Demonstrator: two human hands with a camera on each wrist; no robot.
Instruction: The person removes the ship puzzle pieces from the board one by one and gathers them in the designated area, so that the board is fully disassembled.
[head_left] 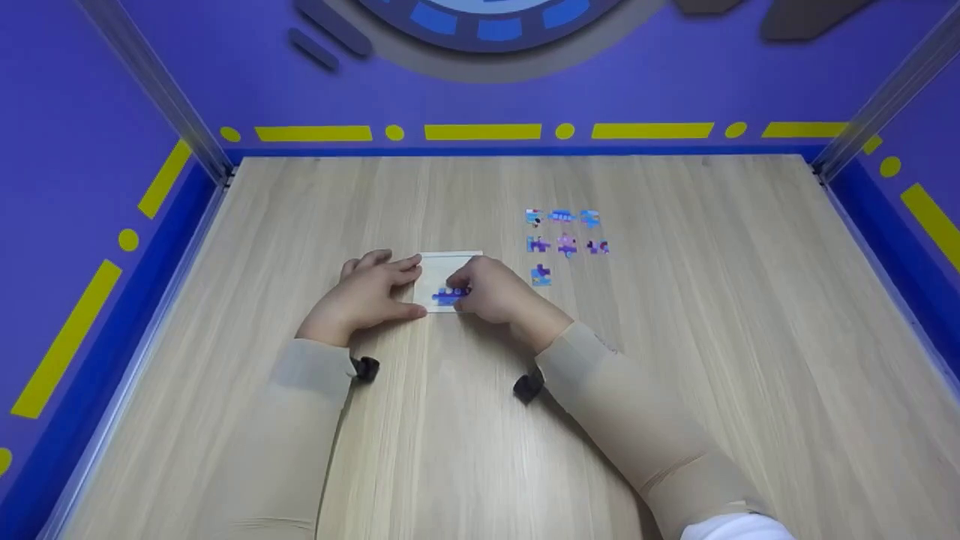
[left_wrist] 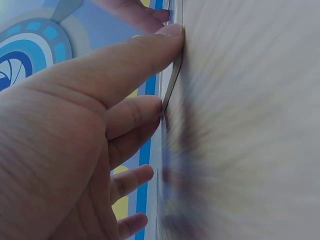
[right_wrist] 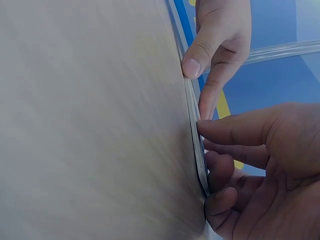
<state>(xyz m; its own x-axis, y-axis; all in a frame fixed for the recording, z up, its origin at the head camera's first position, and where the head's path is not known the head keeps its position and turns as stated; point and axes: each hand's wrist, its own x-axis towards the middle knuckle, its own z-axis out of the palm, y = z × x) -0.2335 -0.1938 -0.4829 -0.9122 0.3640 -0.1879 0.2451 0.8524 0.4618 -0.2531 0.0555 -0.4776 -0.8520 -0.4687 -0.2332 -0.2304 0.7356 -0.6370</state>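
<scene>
A small white puzzle tray [head_left: 429, 279] lies on the table between both hands. Blue-purple jigsaw puzzle pieces [head_left: 445, 297] sit in its near part, partly covered by my right hand; how many is unclear. That right hand [head_left: 495, 295] pinches at the puzzle pieces with thumb and forefinger, its other fingers curled over the tray's right side. My left hand [head_left: 367, 295] touches the tray's left side, thumb at the near corner and fingers further up, fairly straight. In the left wrist view the thumb [left_wrist: 130, 60] presses the tray's thin edge [left_wrist: 172, 80].
Several loose jigsaw pieces [head_left: 567, 243] lie in rows on the wooden table [head_left: 675, 337], right of the tray and beyond the right hand. One corner-like piece [head_left: 540, 275] is nearest the right wrist. Purple-blue panels [head_left: 480, 97] wall the table at the back and sides.
</scene>
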